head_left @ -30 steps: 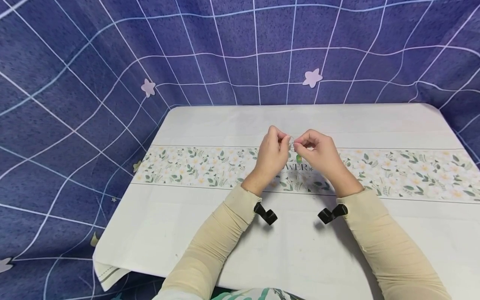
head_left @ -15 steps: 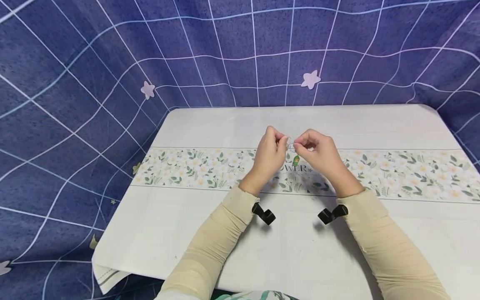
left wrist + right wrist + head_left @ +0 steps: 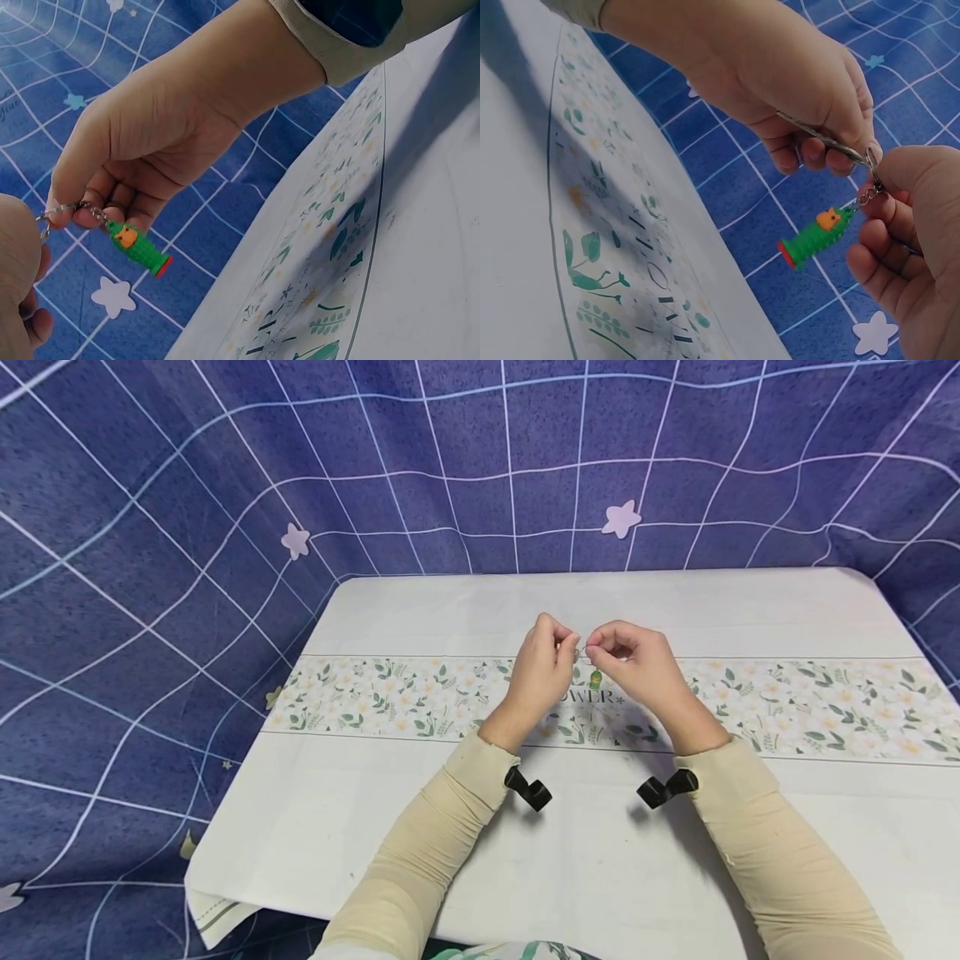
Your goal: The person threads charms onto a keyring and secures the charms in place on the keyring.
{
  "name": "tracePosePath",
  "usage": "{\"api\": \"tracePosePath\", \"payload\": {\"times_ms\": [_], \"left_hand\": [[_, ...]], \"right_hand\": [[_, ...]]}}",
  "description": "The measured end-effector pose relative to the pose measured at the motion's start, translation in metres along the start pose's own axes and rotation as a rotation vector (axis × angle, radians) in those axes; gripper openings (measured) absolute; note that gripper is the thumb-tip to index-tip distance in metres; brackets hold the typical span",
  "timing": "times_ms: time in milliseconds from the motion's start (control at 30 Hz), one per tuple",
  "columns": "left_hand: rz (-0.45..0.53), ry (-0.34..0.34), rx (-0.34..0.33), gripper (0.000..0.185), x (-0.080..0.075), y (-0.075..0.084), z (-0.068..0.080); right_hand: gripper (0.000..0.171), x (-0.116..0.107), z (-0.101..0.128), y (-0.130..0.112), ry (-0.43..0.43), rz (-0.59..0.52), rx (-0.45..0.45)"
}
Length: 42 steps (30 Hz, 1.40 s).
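My left hand [image 3: 542, 664] pinches a metal key ring [image 3: 821, 137], seen nearly edge-on in the right wrist view. Close beside it, my right hand [image 3: 633, 660] pinches the short chain [image 3: 868, 196] of a keychain between thumb and fingertips. From that chain dangles a small green figure charm [image 3: 815, 237] with an orange face and a red base; in the head view the charm [image 3: 596, 680] hangs below the fingertips, over the printed lettering. A small link [image 3: 43, 223] joins ring and chain between the two hands. Fingers partly hide the ring.
A white tablecloth [image 3: 360, 810] with a flowered band [image 3: 390, 693] covers the table. Dark blue gridded curtains [image 3: 450, 443] with star shapes surround its back and left sides. Black wrist mounts [image 3: 528, 789] stick out from both sleeves.
The green charm has swung left and then part of the way back right. My left hand shifted slightly left, then back toward the right hand, which stays almost still.
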<state>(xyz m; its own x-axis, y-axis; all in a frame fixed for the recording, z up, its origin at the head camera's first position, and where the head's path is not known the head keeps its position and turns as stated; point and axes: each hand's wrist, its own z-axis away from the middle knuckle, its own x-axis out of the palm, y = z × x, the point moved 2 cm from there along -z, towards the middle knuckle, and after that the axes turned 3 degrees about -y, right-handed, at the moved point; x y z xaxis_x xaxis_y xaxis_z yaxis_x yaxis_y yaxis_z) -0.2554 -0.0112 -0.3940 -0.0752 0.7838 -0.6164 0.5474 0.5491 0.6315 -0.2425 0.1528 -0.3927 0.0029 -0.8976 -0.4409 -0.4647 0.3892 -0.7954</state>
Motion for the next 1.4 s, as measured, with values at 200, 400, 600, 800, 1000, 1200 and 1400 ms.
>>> {"api": "tracePosePath", "payload": {"times_ms": [200, 400, 600, 800, 1000, 1200, 1400], "left_hand": [[-0.067, -0.032, 0.004, 0.012, 0.000, 0.001, -0.001], [-0.107, -0.050, -0.004, 0.013, -0.001, 0.002, -0.001], [-0.098, -0.053, -0.009, 0.014, 0.000, 0.003, -0.001], [-0.088, -0.060, -0.018, 0.014, 0.002, 0.001, 0.000], [-0.038, -0.082, -0.002, 0.013, 0.001, 0.001, -0.002], [0.015, -0.093, 0.025, 0.010, -0.001, -0.001, -0.004], [0.107, -0.096, 0.033, 0.010, 0.000, -0.004, -0.003]], "right_hand": [[0.005, -0.002, -0.001, -0.002, -0.014, 0.041, 0.018], [0.007, -0.004, -0.002, -0.007, -0.023, 0.136, -0.015], [0.011, -0.006, -0.004, -0.009, -0.057, 0.171, -0.025], [0.011, -0.005, -0.004, -0.010, -0.086, 0.177, -0.037], [0.010, -0.004, -0.005, -0.010, -0.093, 0.209, -0.050], [0.011, -0.007, -0.005, -0.011, -0.111, 0.183, -0.025], [0.012, -0.008, -0.002, -0.011, -0.128, 0.102, 0.010]]}}
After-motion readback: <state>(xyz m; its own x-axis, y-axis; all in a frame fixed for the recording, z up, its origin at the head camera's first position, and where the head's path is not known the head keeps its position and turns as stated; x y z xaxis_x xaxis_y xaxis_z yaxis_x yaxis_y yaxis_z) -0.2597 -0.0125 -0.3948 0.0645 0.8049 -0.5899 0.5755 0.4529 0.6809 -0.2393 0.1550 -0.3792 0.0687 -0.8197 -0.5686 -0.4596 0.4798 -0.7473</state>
